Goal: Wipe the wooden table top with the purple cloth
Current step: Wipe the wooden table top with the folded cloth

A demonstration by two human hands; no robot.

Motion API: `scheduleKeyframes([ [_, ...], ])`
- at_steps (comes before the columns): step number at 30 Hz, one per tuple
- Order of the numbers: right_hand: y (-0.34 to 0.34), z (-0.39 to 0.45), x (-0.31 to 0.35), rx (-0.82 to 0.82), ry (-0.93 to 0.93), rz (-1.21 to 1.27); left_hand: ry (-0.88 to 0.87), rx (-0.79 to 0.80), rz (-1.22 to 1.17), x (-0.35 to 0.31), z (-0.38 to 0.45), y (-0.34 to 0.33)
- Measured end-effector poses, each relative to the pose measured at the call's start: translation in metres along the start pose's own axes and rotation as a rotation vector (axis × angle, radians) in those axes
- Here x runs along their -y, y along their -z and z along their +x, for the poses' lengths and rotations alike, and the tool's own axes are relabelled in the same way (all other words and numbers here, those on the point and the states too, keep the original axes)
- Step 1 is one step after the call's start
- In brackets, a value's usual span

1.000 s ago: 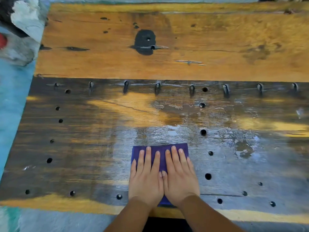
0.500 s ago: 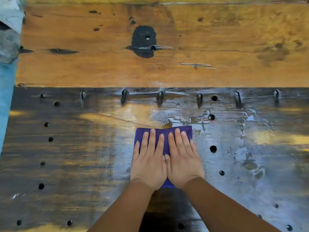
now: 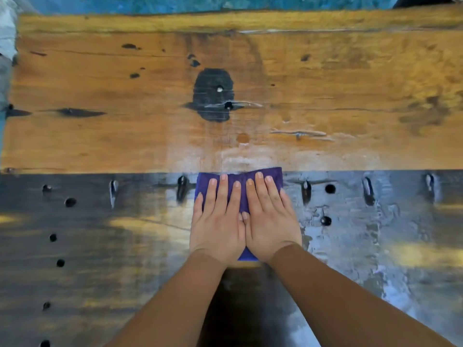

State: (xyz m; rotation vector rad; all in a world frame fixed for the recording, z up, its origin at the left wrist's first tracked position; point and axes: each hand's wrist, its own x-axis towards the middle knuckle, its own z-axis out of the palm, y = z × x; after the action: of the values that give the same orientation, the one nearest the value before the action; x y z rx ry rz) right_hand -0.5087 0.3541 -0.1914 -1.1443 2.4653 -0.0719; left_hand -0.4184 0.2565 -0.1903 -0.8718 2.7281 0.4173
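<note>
both flat hands, left hand [image 3: 217, 221] and right hand [image 3: 271, 219], press the purple cloth [image 3: 239, 180], its far edge touching the orange plank [image 3: 125, 96] seam ahead.

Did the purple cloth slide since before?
Yes. The purple cloth slid away from the person: its far edge now reaches the seam between dark and orange boards, after starting well short.
</note>
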Motion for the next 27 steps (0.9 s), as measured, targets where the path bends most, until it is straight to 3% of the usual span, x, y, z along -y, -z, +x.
scheduleKeyframes([
  [27,0.131,0.335,-0.026,-0.297,0.022,-0.088,-0.065,-0.309,0.096,0.04,0.342,0.113],
])
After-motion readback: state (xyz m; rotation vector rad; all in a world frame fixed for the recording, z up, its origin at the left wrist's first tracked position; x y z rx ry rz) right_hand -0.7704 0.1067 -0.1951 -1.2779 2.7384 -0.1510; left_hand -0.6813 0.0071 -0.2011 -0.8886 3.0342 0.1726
